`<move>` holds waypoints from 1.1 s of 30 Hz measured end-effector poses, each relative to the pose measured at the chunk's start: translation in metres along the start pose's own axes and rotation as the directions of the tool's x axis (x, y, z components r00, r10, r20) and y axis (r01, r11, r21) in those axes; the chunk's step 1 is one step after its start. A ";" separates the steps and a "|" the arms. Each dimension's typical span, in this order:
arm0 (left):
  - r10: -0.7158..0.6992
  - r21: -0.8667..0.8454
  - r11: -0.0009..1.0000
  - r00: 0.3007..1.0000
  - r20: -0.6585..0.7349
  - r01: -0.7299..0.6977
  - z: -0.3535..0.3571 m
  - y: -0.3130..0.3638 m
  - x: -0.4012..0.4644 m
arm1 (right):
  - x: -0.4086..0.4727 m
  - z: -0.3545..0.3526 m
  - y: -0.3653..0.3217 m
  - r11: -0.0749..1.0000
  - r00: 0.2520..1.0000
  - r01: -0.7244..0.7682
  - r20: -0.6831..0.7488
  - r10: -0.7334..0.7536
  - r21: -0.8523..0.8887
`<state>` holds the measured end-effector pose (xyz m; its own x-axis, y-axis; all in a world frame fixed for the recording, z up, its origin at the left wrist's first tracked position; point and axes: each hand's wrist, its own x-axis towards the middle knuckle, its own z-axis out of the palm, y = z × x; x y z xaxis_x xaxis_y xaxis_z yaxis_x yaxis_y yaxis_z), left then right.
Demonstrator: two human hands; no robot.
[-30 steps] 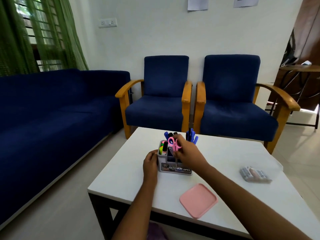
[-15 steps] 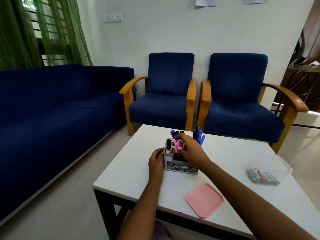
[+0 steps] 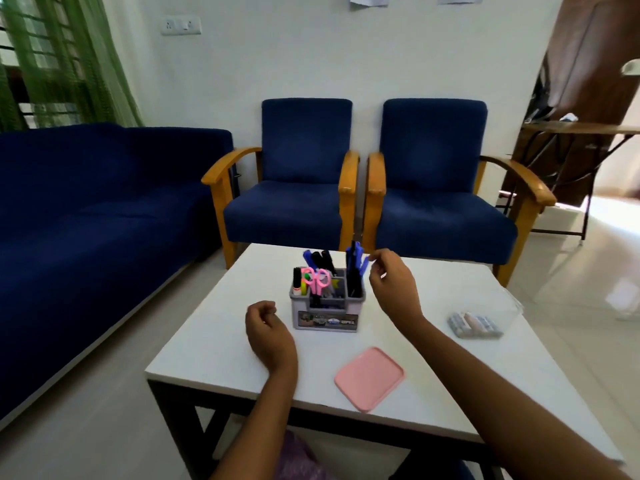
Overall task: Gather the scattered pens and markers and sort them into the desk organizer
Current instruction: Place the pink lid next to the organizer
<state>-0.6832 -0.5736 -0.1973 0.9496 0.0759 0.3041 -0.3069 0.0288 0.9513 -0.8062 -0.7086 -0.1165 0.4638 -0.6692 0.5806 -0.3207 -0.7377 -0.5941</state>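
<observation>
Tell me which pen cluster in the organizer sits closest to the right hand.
The blue pens in the organizer's back-right compartment, just left of the right hand. The dark markers stand farther left.

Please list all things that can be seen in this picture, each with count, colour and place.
Grey plastic desk organizer: one, grey, middle of table.
Pink-handled scissors: one, pink, in the organizer.
Blue pens: several, blue, organizer's right compartment.
Dark markers: a few, black and blue, organizer's back.
Flat pink lid: one, pink, table's near edge.
Clear plastic box: one, transparent, table's right side.
White table: one, white, foreground.
Blue armchairs: two, blue with wooden arms, behind table.
Blue sofa: one, blue, left.
Left hand: loosely curled, empty, left of organizer.
Right hand: empty, right of organizer.
</observation>
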 end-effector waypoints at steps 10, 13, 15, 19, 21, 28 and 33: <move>0.051 0.145 0.987 0.987 0.152 -0.074 0.001 0.006 -0.015 | -0.015 -0.056 0.075 0.495 0.803 -0.301 0.064 0.593 -0.815; 0.053 0.169 0.982 0.982 0.179 -0.084 0.000 0.006 -0.017 | -0.016 -0.057 0.072 0.490 0.814 -0.266 0.079 0.576 -0.830; 0.048 0.170 0.982 0.981 0.186 -0.080 -0.001 0.006 -0.018 | -0.020 -0.057 0.070 0.533 0.848 -0.224 0.107 0.519 -0.816; 0.050 0.176 0.981 0.978 0.200 -0.086 -0.004 0.006 -0.020 | -0.025 -0.054 0.063 0.713 0.908 -0.205 0.142 0.394 -0.671; 0.027 0.201 0.977 0.977 0.210 -0.071 -0.004 0.004 -0.020 | -0.027 -0.048 0.054 0.779 0.913 -0.200 0.176 0.369 -0.594; -0.054 0.276 0.961 0.967 0.251 -0.018 -0.002 0.002 -0.018 | -0.030 -0.022 0.038 0.918 0.883 0.217 0.467 -0.039 -0.333; -0.038 0.266 0.963 0.958 0.286 -0.041 -0.004 0.003 -0.019 | -0.031 -0.014 0.035 0.917 0.869 0.262 0.486 -0.089 -0.301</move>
<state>-0.7020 -0.5710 -0.1999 0.9391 -0.2133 0.2695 -0.3178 -0.2402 0.9172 -0.8434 -0.7151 -0.1475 0.8333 -0.4725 0.2870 -0.4208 -0.8788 -0.2252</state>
